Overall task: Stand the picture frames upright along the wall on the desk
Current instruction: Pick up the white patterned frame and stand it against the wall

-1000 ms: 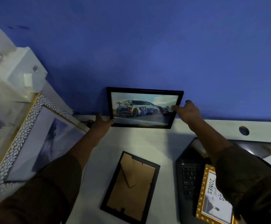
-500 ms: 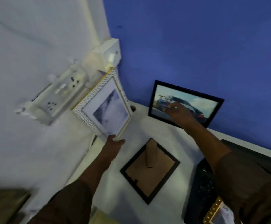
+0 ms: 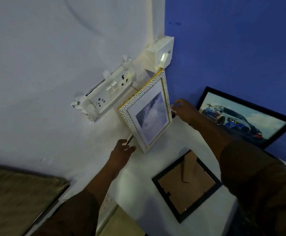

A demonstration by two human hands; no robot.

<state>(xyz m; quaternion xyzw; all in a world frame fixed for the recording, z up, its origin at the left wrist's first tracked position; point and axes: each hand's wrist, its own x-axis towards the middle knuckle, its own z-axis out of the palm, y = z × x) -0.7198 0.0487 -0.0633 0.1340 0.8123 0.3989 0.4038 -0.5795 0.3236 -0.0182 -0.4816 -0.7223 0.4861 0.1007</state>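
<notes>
— Standing which one now?

— Judging by both hands, the white pebble-patterned frame [image 3: 147, 111]. It sits on the white desk [image 3: 166, 145] in the corner, tilted, its top edge close under the switch box [image 3: 162, 53] on the wall.

— And the left hand [image 3: 121, 150]?

— Just below and to the left of the frame's lower corner. Its fingers are loosely extended, fingertips [image 3: 130, 148] at that corner; I cannot tell whether they touch the frame or a thin strut showing beside them. Nothing is pinched that I can see.

— The right?

— The right hand [image 3: 184, 109] hovers just beyond the frame's right edge, fingers slightly spread and curled, apparently not gripping anything.

— Other frames?

— To the right of the right hand's fingers, the car picture [image 3: 244, 118] already leans against the blue wall [image 3: 232, 48]. Nearer than both hands, between the forearms, a black frame [image 3: 186, 184] lies face down, its cardboard back and stand up.

— Next move?

— Probably square the white frame against the wall: one set of fingers steadying each side, the base eased so it rests without sliding. After that, the face-down frame needs turning over and its stand opened.
</notes>
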